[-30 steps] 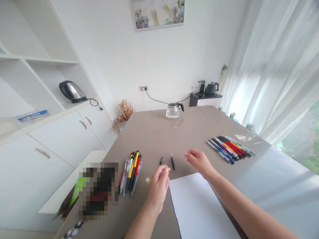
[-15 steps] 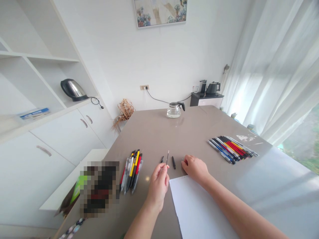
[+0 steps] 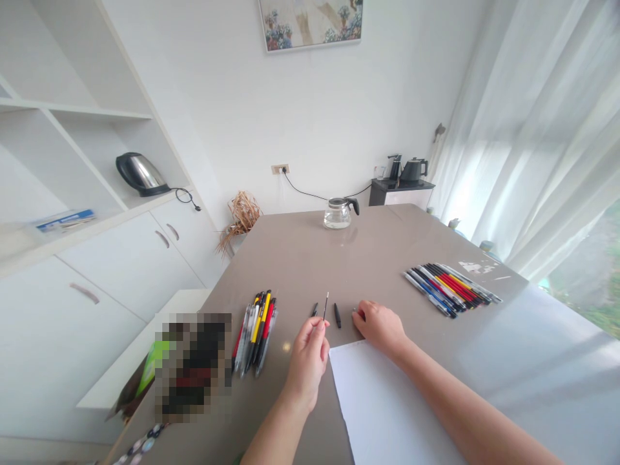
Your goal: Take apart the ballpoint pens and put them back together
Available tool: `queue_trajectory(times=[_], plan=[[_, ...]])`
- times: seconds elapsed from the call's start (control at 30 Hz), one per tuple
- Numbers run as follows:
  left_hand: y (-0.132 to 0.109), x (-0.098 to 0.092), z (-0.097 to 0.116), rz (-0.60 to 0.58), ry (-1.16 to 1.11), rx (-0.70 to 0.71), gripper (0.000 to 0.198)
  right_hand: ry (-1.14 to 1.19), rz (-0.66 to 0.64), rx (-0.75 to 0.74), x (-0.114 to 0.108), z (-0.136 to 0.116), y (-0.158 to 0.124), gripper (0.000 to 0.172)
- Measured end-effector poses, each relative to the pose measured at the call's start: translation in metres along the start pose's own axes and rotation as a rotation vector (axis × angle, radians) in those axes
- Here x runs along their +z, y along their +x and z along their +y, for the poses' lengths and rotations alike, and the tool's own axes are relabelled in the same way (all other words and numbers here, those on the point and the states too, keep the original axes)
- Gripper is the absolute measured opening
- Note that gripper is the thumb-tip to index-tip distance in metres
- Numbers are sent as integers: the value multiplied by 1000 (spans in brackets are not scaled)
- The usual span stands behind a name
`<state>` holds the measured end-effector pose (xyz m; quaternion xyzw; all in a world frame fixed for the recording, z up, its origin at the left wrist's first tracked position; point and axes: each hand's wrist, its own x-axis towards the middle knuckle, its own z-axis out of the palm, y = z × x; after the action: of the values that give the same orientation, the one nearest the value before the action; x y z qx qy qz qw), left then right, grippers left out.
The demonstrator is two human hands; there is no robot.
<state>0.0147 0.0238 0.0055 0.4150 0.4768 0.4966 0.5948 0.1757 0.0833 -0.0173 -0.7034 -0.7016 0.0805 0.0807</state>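
Observation:
My left hand (image 3: 310,352) pinches a thin, dark pen refill (image 3: 325,306) near its lower end, so it points up and away from me. Just past it lie a black pen barrel piece (image 3: 338,315) and another dark pen part (image 3: 314,310), partly behind my fingers. My right hand (image 3: 380,323) rests on the table with its fingers curled under. A small greyish bit shows at its fingertips, too small to name. Below both hands lies a white sheet of paper (image 3: 382,400), its right part under my right forearm.
Several pens (image 3: 255,332) lie bunched at the left, and a row of several pens (image 3: 450,289) at the right. A glass pot (image 3: 338,215) stands at the back of the table (image 3: 300,258). A blurred-out object (image 3: 194,368) is at the left edge.

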Motion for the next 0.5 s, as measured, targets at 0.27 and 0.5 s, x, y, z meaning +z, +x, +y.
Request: queue_trajectory(times=[0.27,0.5], plan=[[-1,1,1,-7,4,-4,27,-2,15,-9,1,0,0,28],[-1,2,1,-23,11,-16,29,-1,8,-1,-1,0,-1,27]])
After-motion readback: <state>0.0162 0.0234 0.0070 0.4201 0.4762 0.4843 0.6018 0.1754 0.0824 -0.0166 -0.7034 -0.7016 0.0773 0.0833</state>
